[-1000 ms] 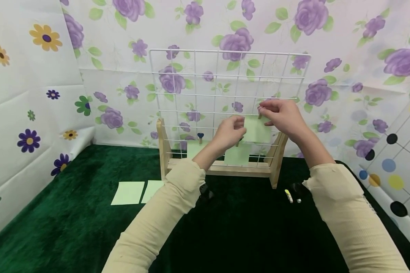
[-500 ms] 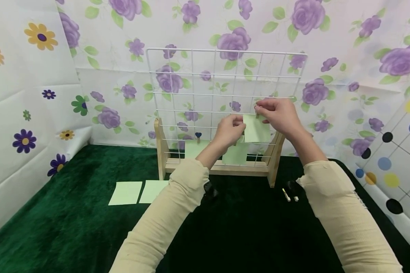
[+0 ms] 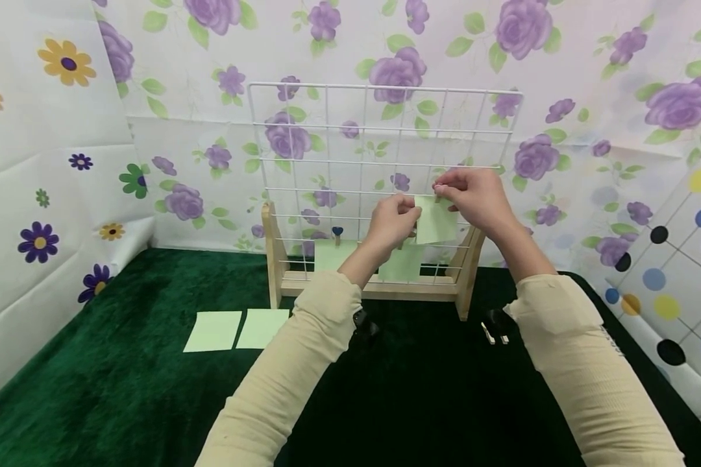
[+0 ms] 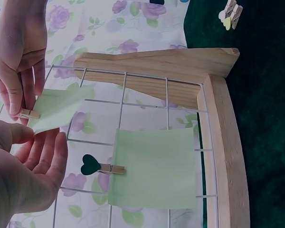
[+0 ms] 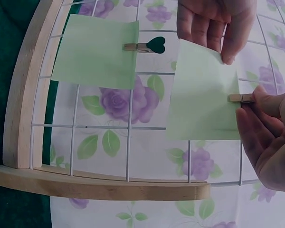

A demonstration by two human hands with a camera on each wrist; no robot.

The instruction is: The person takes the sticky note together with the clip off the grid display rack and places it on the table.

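Note:
A pale green paper note (image 3: pixel 436 222) stands against the white wire grid (image 3: pixel 385 162), above another note (image 3: pixel 400 264). My left hand (image 3: pixel 390 224) pinches its upper left corner between thumb and fingers. At its top edge my right hand (image 3: pixel 478 200) pinches a small wooden clothespin (image 5: pixel 240 98), whose jaws sit over the paper. Whether the clothespin also catches a grid wire cannot be told. In the right wrist view, the lower note (image 5: pixel 97 52) hangs from a clothespin with a dark green heart (image 5: pixel 156 45).
Wooden feet (image 3: pixel 470 275) hold the grid upright on a dark green cloth (image 3: pixel 93 363). Another clipped note (image 3: pixel 330 256) hangs at the left, under a dark blue heart clothespin (image 3: pixel 337 235). Two loose notes (image 3: pixel 213 331) lie front left; several clothespins (image 3: pixel 488 334) lie front right.
The view has shifted slightly. Both hands stay at the upper note, the right still at its top edge with the clothespin; the note tilts a little.

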